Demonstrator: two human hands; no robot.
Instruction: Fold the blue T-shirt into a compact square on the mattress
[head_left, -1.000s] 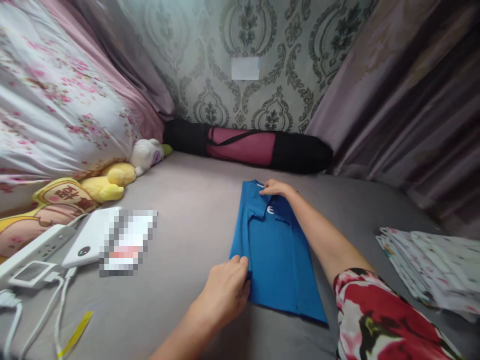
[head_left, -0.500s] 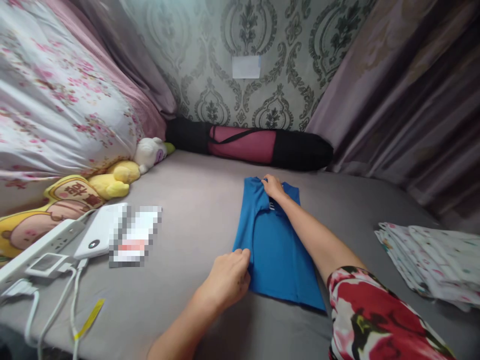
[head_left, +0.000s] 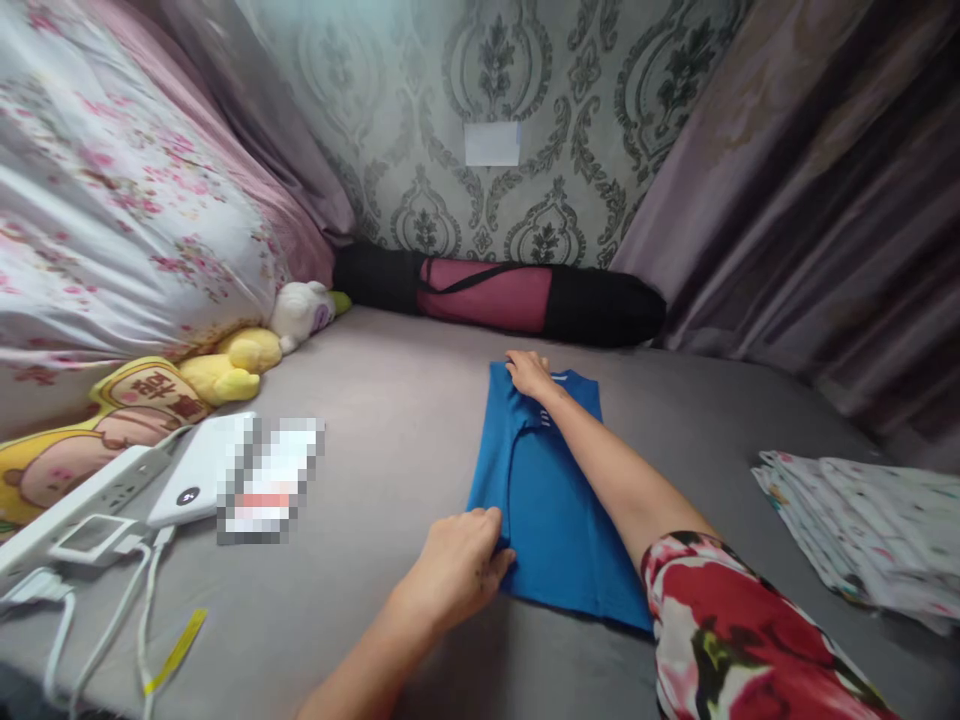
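A blue shirt (head_left: 562, 520) lies on the grey bed sheet, with its left side folded inward over the front. Part of a white print shows near the neckline, beside my right forearm. My left hand (head_left: 469, 560) is closed on the folded side near the lower left edge, thumb and fingers pinching the cloth. At the shirt's upper left, by the shoulder, my right hand (head_left: 530, 375) has its bent fingers on the fabric at the top edge. My right forearm crosses over the shirt's right side and hides part of it.
A folded patterned cloth (head_left: 862, 530) lies at the right. To the left are a power strip (head_left: 112, 490) with cables, a white power bank (head_left: 206, 470), a blurred-out flat item (head_left: 274, 480) and plush toys (head_left: 232, 365). A black and pink long bag (head_left: 487, 295) lies along the wall.
My right hand has shifted left along the shirt's top edge, from the neckline toward the shoulder, and more of the collar shows. My left hand keeps its hold nearly in place.
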